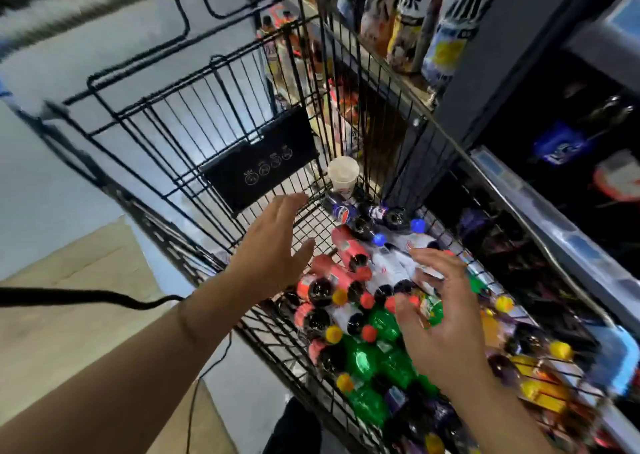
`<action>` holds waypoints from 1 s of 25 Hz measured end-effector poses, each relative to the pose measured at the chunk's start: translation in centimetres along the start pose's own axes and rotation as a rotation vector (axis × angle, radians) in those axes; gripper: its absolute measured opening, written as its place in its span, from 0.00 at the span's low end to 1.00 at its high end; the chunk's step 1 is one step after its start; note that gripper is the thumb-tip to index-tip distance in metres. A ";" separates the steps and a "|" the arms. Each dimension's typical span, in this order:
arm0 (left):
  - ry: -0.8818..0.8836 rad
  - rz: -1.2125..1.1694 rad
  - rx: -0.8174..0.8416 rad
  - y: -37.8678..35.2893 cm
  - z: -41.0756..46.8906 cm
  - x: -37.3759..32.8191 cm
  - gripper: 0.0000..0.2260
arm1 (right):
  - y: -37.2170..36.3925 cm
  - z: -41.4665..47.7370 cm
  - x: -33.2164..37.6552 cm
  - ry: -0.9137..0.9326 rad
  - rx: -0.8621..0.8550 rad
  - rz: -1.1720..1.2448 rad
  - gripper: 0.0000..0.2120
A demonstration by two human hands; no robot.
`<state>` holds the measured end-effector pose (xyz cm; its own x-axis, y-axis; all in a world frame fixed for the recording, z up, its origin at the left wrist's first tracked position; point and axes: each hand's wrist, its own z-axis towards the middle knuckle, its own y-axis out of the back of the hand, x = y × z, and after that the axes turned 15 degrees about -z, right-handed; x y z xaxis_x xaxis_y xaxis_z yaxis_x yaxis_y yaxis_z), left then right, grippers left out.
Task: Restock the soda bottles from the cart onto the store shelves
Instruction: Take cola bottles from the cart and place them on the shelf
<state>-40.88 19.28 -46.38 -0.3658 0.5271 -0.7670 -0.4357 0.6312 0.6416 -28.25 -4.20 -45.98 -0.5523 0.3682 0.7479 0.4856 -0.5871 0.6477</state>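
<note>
Soda bottles (pixel 360 301) lie heaped in the near right part of the black wire cart (pixel 180 114), with red-labelled ones (pixel 346 249) on the pile's left and green ones (pixel 363 360) nearer. The left hand (pixel 273 252) hovers over the cart's left side, just left of the red-labelled ones, fingers straight and spread, holding nothing. The right hand (pixel 440 318) hangs over the pile's right side, fingers bent and splayed, gripping nothing; whether it touches a bottle is unclear. A white cup (pixel 343 171) stands at the pile's far end. Store shelves (pixel 554 218) run along the cart's right.
</note>
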 end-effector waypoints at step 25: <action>-0.294 0.220 0.757 -16.2 11.8 11.3 0.32 | -6.3 -2.1 -10.4 -0.463 -0.052 -0.077 0.20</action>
<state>-28.27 21.73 -65.50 -0.1032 0.7431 -0.6612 0.3283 0.6529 0.6826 -27.03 -5.87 -58.21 -0.2201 0.6880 0.6915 0.4141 -0.5759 0.7049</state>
